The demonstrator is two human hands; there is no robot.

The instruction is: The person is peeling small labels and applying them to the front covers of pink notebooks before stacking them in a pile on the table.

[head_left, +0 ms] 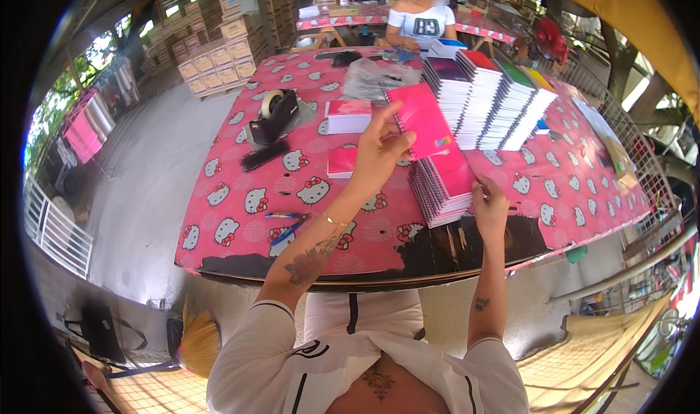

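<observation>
A pink spiral notebook (423,119) is tilted up in my left hand (386,141), which is closed on its coil-bound left edge with the thumb on the cover. Just below it, a stack of pink spiral notebooks (446,177) stands near the table's front edge, coils facing left. My right hand (491,204) is at the right edge of that stack, fingers bent in against it; whether they pinch anything is hidden. Two low piles of pink-topped paper, a farther one (348,116) and a nearer one (341,163), lie left of the stack, the nearer partly behind my left wrist.
Tall stacks of purple (446,86), red (477,86), green (510,97) and yellow (538,100) notebooks stand beyond. A black tape dispenser (275,119), a dark brush-like block (265,155), scissors (286,224) and clear plastic (379,77) lie leftward. Another person (421,20) sits across the table.
</observation>
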